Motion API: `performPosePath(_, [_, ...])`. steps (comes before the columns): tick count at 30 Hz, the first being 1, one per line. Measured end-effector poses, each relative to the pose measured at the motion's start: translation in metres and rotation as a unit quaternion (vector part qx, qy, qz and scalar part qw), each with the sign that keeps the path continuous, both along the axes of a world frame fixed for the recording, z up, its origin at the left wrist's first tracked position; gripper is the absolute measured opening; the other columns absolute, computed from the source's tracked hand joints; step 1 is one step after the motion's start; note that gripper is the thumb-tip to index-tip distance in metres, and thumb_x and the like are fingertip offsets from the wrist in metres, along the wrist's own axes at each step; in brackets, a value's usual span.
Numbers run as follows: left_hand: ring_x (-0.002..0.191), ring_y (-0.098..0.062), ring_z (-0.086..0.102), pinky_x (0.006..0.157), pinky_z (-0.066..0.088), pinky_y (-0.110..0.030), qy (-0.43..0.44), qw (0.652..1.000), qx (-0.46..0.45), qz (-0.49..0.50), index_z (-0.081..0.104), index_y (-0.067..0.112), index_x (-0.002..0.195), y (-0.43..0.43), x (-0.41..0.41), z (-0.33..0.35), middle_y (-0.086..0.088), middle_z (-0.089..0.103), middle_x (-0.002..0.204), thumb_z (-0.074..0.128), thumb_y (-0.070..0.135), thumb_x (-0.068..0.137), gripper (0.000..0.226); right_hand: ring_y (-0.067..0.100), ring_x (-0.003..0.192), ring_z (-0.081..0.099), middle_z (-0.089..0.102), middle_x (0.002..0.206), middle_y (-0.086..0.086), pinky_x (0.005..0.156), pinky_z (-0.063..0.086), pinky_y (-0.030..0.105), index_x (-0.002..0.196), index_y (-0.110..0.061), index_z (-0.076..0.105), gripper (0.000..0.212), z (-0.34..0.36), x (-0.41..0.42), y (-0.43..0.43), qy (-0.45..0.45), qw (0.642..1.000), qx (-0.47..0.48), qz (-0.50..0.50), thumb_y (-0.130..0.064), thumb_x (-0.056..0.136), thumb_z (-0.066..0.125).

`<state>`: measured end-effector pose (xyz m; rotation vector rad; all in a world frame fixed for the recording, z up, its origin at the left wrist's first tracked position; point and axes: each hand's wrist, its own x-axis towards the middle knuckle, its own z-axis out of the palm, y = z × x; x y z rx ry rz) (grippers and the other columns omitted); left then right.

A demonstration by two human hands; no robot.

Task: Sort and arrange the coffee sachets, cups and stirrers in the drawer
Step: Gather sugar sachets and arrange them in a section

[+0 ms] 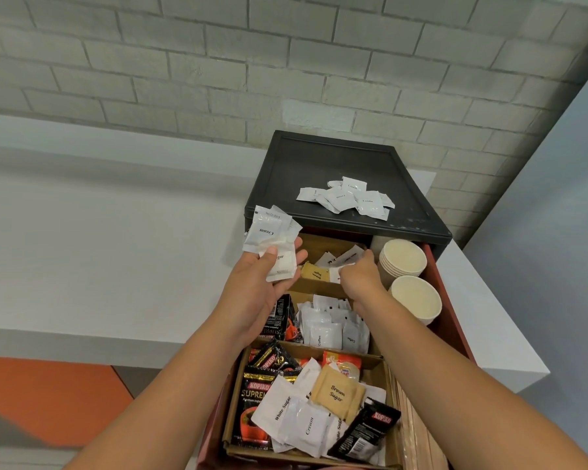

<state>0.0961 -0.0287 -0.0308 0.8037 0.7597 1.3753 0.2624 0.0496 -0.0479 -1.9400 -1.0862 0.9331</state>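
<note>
Head view, near to far. Item one, 6 o'clock: front compartment of the drawer point(452, 305), holding mixed sachets point(306, 405) of Kopiko, white sugar, cream and brown sugar; wooden stirrers point(412, 413) along its 3 o'clock side. Item two: middle compartment, Coffee sachets point(333, 330) standing in rows. Item three: left hand point(252, 300), thumb pressing a fan of white sachets point(272, 242) against its fingers. Item four: right hand point(360, 279), fingers curled, pinching one white sachet point(341, 271) in the back compartment. That sachet lies at 9 o'clock of the knuckles, toward the fan; we cannot tell its long axis. Paper cups point(403, 257) at 3 o'clock. Farthest, 12 o'clock: cream sachets point(347, 198) on the black cabinet top point(302, 171).
</note>
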Motion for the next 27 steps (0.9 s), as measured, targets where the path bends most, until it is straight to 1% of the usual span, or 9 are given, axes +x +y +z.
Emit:
performPosePath(3, [0.112,-0.018,0.067,0.092,0.056,-0.033,0.002,1.000,-0.002,-0.005,0.046,0.025,0.136,0.001,0.000,-0.001,0.000,0.071,0.121,0.037,0.018,0.107,0.031,0.028,0.137,0.037,0.034,0.152,0.007,0.108,0.040,0.042,0.152,-0.019,0.022,0.072,0.003,-0.003,-0.016,0.004,0.999,0.022,0.036,0.002,0.092,0.055])
performPosePath(6, [0.111,-0.020,0.068,0.086,0.059,-0.032,-0.002,1.000,-0.004,-0.018,0.048,0.026,0.132,0.001,0.001,-0.002,-0.003,0.071,0.120,0.036,0.017,0.107,0.029,0.018,0.138,0.036,0.034,0.153,-0.001,0.109,0.035,0.035,0.149,-0.024,0.032,0.053,0.016,-0.010,-0.037,0.013,0.989,0.116,0.092,-0.018,0.099,0.051])
performPosePath(10, [0.107,-0.022,0.070,0.076,0.059,-0.029,0.015,1.000,-0.007,-0.023,0.051,0.024,0.129,0.002,0.003,-0.003,-0.005,0.073,0.115,0.039,0.016,0.106,0.027,-0.015,0.100,0.050,0.054,0.120,-0.018,0.079,0.038,0.006,0.111,-0.044,0.054,0.015,0.045,-0.023,-0.057,0.056,0.953,0.245,0.171,-0.037,0.099,0.049])
performPosePath(12, [0.105,-0.021,0.071,0.075,0.059,-0.028,0.048,0.999,0.002,-0.026,0.055,0.023,0.128,0.002,0.003,-0.003,-0.003,0.074,0.112,0.040,0.015,0.106,0.027,-0.012,0.106,0.048,0.052,0.116,-0.016,0.084,0.040,0.007,0.113,-0.040,0.055,0.019,0.058,-0.028,-0.061,0.030,0.931,0.300,0.206,-0.034,0.096,0.056])
performPosePath(15, [0.101,-0.018,0.071,0.074,0.059,-0.028,0.095,0.995,0.014,-0.038,0.058,0.023,0.125,-0.001,0.005,-0.005,0.000,0.075,0.110,0.042,0.015,0.105,0.026,0.009,0.122,0.040,0.047,0.125,-0.010,0.099,0.037,0.023,0.127,-0.033,0.055,0.039,0.073,-0.031,-0.058,-0.094,0.899,0.315,0.288,-0.029,0.090,0.066])
performPosePath(18, [0.100,-0.021,0.072,0.073,0.059,-0.027,0.126,0.991,0.018,-0.048,0.058,0.022,0.124,-0.002,0.006,-0.005,-0.002,0.075,0.107,0.045,0.016,0.105,0.024,0.013,0.114,0.043,0.051,0.112,-0.010,0.096,0.039,0.028,0.111,-0.023,0.065,0.025,0.083,-0.030,-0.048,-0.172,0.882,0.299,0.322,-0.022,0.086,0.071])
performPosePath(22, [0.100,-0.020,0.072,0.073,0.059,-0.028,0.135,0.990,0.017,-0.040,0.057,0.032,0.121,-0.001,0.006,-0.005,0.005,0.075,0.107,0.045,0.018,0.105,0.024,0.000,0.087,0.056,0.058,0.094,-0.015,0.073,0.045,0.011,0.088,-0.030,0.061,0.011,0.091,-0.021,-0.043,-0.071,0.897,0.277,0.338,-0.021,0.089,0.067])
performPosePath(25, [0.099,-0.019,0.072,0.071,0.059,-0.027,0.135,0.990,0.012,-0.037,0.056,0.035,0.119,-0.001,0.006,-0.005,0.008,0.075,0.106,0.045,0.018,0.105,0.025,-0.004,0.083,0.062,0.064,0.096,-0.014,0.064,0.049,0.009,0.090,-0.034,0.058,0.013,0.094,-0.009,-0.034,0.012,0.914,0.289,0.285,-0.022,0.093,0.062])
performPosePath(27, [0.098,-0.017,0.073,0.070,0.059,-0.026,0.136,0.990,0.007,-0.037,0.055,0.039,0.115,-0.001,0.007,-0.005,0.013,0.075,0.102,0.046,0.018,0.105,0.026,0.003,0.084,0.066,0.063,0.103,-0.012,0.063,0.052,0.012,0.099,-0.032,0.053,0.020,0.094,0.002,-0.018,0.050,0.931,0.306,0.193,-0.016,0.093,0.062])
